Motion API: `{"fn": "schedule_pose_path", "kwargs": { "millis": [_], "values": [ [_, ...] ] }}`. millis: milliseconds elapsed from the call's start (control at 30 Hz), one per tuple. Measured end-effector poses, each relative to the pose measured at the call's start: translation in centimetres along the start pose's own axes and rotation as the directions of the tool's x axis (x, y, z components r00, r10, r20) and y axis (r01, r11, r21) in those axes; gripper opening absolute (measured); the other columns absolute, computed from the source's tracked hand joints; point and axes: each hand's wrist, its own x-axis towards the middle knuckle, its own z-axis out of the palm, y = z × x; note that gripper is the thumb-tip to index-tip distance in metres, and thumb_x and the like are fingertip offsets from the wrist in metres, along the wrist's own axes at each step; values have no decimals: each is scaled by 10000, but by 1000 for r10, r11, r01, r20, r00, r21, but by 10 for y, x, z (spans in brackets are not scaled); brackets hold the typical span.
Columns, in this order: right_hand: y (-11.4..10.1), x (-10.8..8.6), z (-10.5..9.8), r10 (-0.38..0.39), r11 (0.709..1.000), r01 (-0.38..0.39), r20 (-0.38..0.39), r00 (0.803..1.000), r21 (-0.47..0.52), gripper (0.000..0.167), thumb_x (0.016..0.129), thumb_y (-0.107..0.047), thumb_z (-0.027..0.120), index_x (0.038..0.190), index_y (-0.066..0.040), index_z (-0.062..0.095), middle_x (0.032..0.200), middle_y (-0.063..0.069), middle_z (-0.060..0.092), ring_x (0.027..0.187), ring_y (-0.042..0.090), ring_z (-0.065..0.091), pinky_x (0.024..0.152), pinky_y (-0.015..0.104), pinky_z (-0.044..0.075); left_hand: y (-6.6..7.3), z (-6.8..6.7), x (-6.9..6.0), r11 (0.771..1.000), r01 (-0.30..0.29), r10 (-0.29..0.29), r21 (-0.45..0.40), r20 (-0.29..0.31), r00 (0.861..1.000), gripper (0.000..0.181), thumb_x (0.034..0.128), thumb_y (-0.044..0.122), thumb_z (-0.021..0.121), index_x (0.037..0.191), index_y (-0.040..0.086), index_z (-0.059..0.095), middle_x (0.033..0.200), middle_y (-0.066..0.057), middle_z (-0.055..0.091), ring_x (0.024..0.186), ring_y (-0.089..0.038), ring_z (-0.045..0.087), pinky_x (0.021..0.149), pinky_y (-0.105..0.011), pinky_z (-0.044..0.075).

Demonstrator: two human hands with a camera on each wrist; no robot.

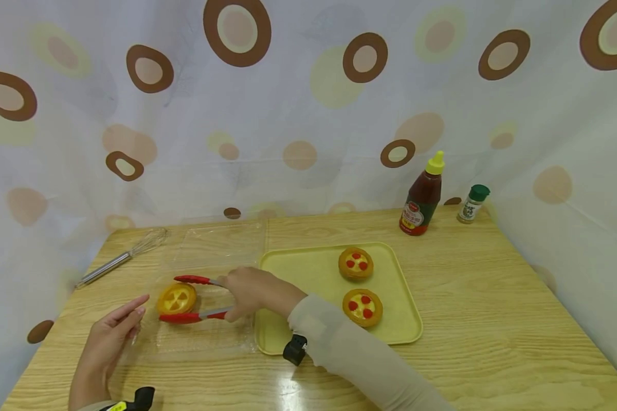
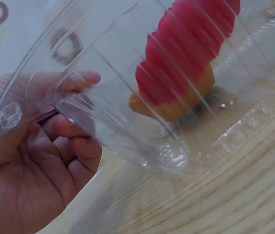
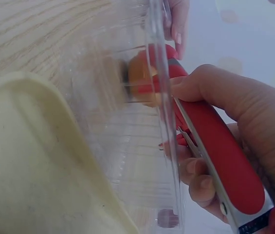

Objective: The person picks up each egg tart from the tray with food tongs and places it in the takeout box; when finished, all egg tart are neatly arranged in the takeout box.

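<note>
My right hand [image 1: 249,291] [image 3: 254,117] grips red-and-silver tongs [image 1: 192,317] [image 3: 220,156]. Their red tips stand apart on either side of a tart [image 1: 177,299] with a yellow top, inside a clear plastic container [image 1: 211,342] [image 3: 122,141]; contact with the tart cannot be told. At the container's left side, my left hand [image 1: 105,342] [image 2: 35,170] pinches its clear rim between thumb and fingers. In the left wrist view a red tong tip [image 2: 181,53] covers much of the tart [image 2: 195,97].
A yellow tray [image 1: 308,274] right of the container holds two tarts with red spots [image 1: 356,264] [image 1: 362,307]. A whisk [image 1: 118,261] lies at the back left. A red sauce bottle [image 1: 421,200] and a green-capped shaker [image 1: 473,204] stand at the back right.
</note>
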Motion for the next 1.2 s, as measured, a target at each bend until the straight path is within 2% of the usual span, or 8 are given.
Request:
{"fn": "schedule_pose_path", "kwargs": {
  "millis": [133, 367, 467, 700, 933, 1033, 1200],
  "values": [
    [5, -6, -3, -12, 999, 13, -5, 1000, 45, 727, 805, -381, 741, 1417, -119, 448, 1193, -4, 615, 1082, 123, 566, 844, 207, 461, -1, 0, 1, 1000, 3, -3, -6, -3, 1000, 254, 946, 147, 594, 1029, 350, 721, 743, 85, 530, 612, -35, 460, 511, -172, 391],
    [14, -21, -12, -62, 993, 65, -35, 997, 96, 759, 825, -375, 726, 1447, -93, 395, 1011, -26, 603, 848, 93, 520, 715, 188, 434, -1, 1, 0, 1000, 12, -12, -8, 3, 1000, 252, 945, 156, 595, 1025, 361, 719, 722, 79, 509, 607, -44, 450, 513, -183, 384],
    [18, -28, -17, -76, 990, 81, -47, 996, 112, 763, 833, -370, 720, 1455, -90, 378, 1020, -15, 582, 842, 95, 509, 725, 184, 429, 0, 1, 0, 1000, 18, -18, -5, 5, 1000, 238, 942, 173, 601, 1025, 361, 719, 717, 77, 506, 606, -47, 451, 514, -186, 386],
    [28, -52, -32, -115, 983, 131, -122, 986, 132, 773, 839, -350, 714, 1469, -92, 347, 1007, -7, 572, 853, 109, 502, 746, 197, 420, 2, 1, -2, 999, 34, -34, 3, -7, 999, 201, 923, 218, 634, 1037, 359, 719, 734, 77, 526, 611, -49, 455, 521, -193, 391],
    [38, -76, -44, -106, 982, 132, -185, 977, 132, 753, 843, -358, 710, 1460, -95, 370, 1178, 43, 607, 979, 149, 565, 862, 275, 462, 1, -2, -1, 1000, 22, -22, -9, 2, 1000, 207, 928, 212, 625, 1050, 352, 717, 735, 79, 529, 606, -49, 454, 520, -194, 394],
    [46, -85, -45, -102, 985, 128, -208, 973, 118, 746, 843, -363, 709, 1457, -97, 379, 1125, 36, 611, 901, 147, 549, 795, 270, 460, 1, -2, -1, 1000, 19, -19, -14, 4, 1000, 209, 927, 217, 625, 1062, 348, 715, 735, 82, 529, 606, -49, 452, 519, -195, 392],
    [64, -102, -41, -90, 986, 119, -232, 968, 113, 741, 839, -362, 718, 1446, -84, 396, 905, -7, 535, 718, 130, 438, 651, 252, 390, 1, 0, -3, 1000, 7, -7, -17, 21, 1000, 217, 934, 199, 616, 1058, 348, 713, 723, 77, 533, 597, -47, 454, 514, -194, 395]
  ]
}}
